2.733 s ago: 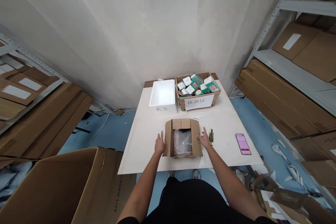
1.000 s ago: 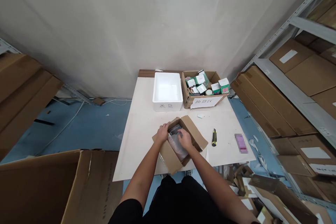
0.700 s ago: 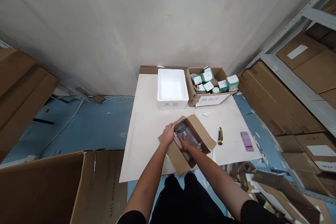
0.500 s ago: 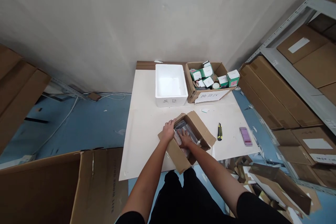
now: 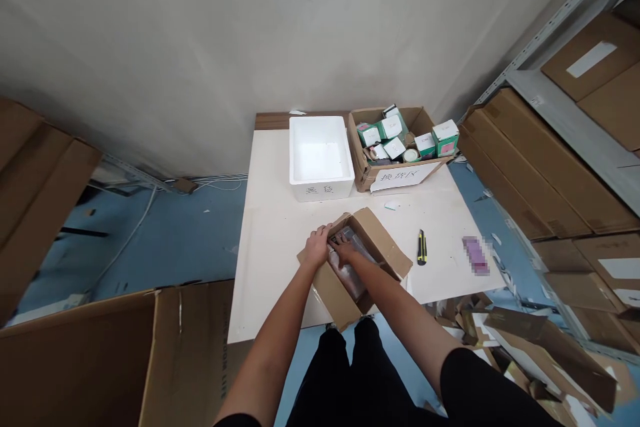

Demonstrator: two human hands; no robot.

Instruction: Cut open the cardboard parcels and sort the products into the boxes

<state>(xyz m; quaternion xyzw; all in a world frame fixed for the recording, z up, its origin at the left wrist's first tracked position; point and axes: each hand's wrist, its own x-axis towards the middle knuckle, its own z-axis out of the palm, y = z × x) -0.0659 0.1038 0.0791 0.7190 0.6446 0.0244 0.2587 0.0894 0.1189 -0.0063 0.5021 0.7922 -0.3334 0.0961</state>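
Note:
An open brown cardboard box (image 5: 380, 248) sits turned at an angle at the near edge of the white table (image 5: 273, 240). Inside it lies something wrapped in clear plastic (image 5: 353, 278). My left hand (image 5: 318, 246) grips the box's left flap at the rim. My right hand (image 5: 343, 248) reaches into the box, fingers curled on the plastic-wrapped contents near the far left corner.
A white foam box (image 5: 320, 157) and a carton of small green and white boxes (image 5: 400, 140) stand at the table's back. A utility knife (image 5: 422, 246) and a phone (image 5: 475, 255) lie right of the box. A big open carton (image 5: 125, 353) is at lower left; shelves of cartons (image 5: 550, 167) flank the right.
Since the earliest frame the box has been turned at an angle and my right hand has gone inside it. In the last half second that hand slid toward the box's far left corner.

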